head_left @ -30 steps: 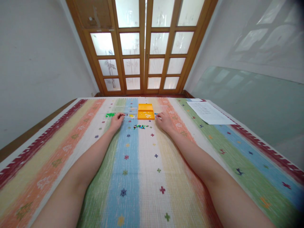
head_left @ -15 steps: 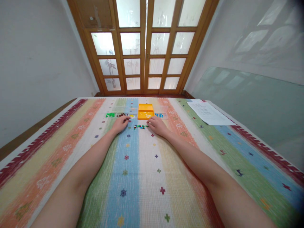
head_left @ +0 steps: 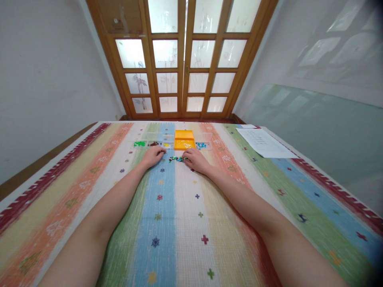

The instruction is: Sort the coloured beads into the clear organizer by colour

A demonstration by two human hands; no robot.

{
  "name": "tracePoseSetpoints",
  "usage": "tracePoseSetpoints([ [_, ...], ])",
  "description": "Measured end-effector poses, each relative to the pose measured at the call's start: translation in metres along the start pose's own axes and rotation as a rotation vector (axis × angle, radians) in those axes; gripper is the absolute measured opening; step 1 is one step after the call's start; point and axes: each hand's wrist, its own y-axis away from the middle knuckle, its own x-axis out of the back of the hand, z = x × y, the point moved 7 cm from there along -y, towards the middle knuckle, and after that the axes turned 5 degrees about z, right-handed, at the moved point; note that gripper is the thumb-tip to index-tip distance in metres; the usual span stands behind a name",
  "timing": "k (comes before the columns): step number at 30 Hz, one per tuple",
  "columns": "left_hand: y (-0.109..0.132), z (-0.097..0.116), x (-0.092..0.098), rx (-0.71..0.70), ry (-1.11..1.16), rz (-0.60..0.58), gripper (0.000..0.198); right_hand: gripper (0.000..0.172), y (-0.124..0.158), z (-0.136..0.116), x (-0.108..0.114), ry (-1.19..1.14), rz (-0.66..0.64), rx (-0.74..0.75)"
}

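Note:
A small pile of mixed beads (head_left: 174, 159) lies on the striped cloth in front of an open orange box (head_left: 184, 134) with white pieces in it. My right hand (head_left: 194, 158) reaches the pile's right side, fingers bent down onto the beads; what its fingertips hold is too small to tell. Left of the pile my left hand (head_left: 153, 156) rests on the cloth with fingers curled together, their contents hidden. Behind it are clear boxes with green pieces (head_left: 139, 144), brown pieces (head_left: 154, 144) and yellow pieces (head_left: 166, 145). Blue pieces (head_left: 201, 145) sit in another clear box to the right.
Printed paper sheets (head_left: 263, 142) lie at the back right of the striped tablecloth (head_left: 185, 223). Beyond the table stands a wooden door with glass panes (head_left: 167, 83). Walls rise on both sides.
My right hand has shifted slightly left and down, onto the right part of the bead pile. My left hand has moved a little to the right, with its fingers closer together.

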Motion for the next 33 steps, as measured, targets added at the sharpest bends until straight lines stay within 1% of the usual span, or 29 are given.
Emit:
tracePoseSetpoints([
  [8, 0.0, 0.0, -0.001, -0.013, -0.021, -0.003, 0.026, 0.01, -0.003, -0.007, 0.003, 0.036, 0.004, 0.036],
  [17, 0.001, -0.002, -0.003, -0.028, -0.03, -0.007, 0.026, 0.013, -0.003, -0.008, 0.003, -0.002, -0.022, 0.043],
  [23, 0.0, -0.001, -0.002, -0.016, -0.032, -0.014, 0.025, 0.012, -0.003, -0.009, 0.004, -0.012, -0.03, 0.043],
  [30, 0.0, 0.0, -0.002, -0.006, -0.03, -0.019, 0.026, 0.007, -0.002, 0.002, 0.006, -0.026, 0.026, -0.051],
  [33, 0.0, 0.001, -0.001, -0.009, -0.028, -0.016, 0.027, 0.008, -0.001, 0.006, 0.006, -0.053, 0.025, -0.103],
])
